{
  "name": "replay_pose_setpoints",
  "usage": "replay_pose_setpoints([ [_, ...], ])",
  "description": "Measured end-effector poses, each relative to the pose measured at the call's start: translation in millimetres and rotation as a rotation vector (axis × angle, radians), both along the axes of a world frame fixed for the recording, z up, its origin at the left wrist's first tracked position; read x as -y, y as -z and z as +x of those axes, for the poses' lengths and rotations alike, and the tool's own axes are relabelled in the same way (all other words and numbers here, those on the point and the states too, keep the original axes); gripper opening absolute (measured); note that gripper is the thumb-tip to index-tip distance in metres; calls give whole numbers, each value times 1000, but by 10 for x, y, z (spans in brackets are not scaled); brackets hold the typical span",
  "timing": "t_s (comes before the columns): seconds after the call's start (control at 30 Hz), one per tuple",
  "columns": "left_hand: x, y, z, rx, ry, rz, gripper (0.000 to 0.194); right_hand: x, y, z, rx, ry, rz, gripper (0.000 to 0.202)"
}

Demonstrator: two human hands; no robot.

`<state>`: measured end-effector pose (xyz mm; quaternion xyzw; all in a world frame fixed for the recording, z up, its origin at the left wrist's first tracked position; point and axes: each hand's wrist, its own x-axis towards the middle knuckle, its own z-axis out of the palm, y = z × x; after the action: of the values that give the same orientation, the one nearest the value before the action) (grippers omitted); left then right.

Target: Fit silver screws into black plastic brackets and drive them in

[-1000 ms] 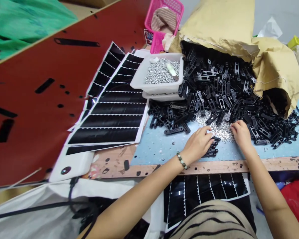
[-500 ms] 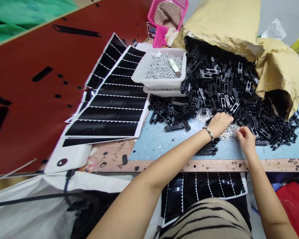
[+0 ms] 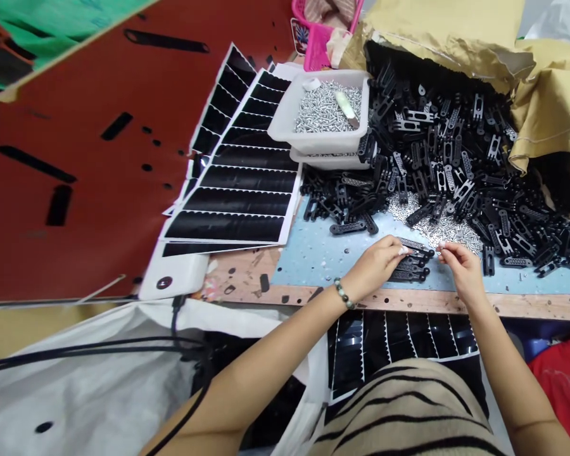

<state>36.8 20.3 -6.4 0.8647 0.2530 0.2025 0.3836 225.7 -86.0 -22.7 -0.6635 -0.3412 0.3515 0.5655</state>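
the left hand (image 3: 377,263) is right of centre, a little below the middle of the frame, with a bracelet (image 3: 343,293) at its wrist. its fingers are bent and drawn close together at the near row (image 3: 411,273), a few black links side by side just right of it; whether they grip a link, i cannot tell. the right hand (image 3: 464,269) is further right, thumb and forefinger almost meeting beside the right end of the row; whether a small bit is between them is too small to tell.

just above the hands, silvery bits (image 3: 449,229) lie scattered on the blue mat (image 3: 325,259). behind them a big pile (image 3: 437,145) of black links fills the upper right, spreading out of a torn paper bag (image 3: 551,82). a white tub (image 3: 282,117) of screws (image 3: 318,104) stands above centre, a knife (image 3: 346,106) on top. black-banded sheets (image 3: 232,199) lie left of the tub, beside a red board (image 3: 99,95) at upper left.
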Motion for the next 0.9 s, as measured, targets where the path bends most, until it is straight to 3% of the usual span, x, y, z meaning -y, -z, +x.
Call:
replay_pose_setpoints([
  [0.1,3,40,52,-80,68,92,16,50,8,-2,-56,-12,10,22],
  [0.27,-4,-1,127,-203,94,240,16,119,36,-103,88,-63,50,17],
  [0.47,41,19,193,-181,45,215,8,111,76,-304,584,-243,99,14],
  [0.67,72,8,134,-133,23,225,9,100,85,-296,984,-368,122,23],
  [0.8,5,-58,37,-121,-42,266,15,111,55,-304,1029,-436,118,24],
  [0.9,-86,-122,89,-111,-45,292,15,88,33,-333,947,-437,87,20],
])
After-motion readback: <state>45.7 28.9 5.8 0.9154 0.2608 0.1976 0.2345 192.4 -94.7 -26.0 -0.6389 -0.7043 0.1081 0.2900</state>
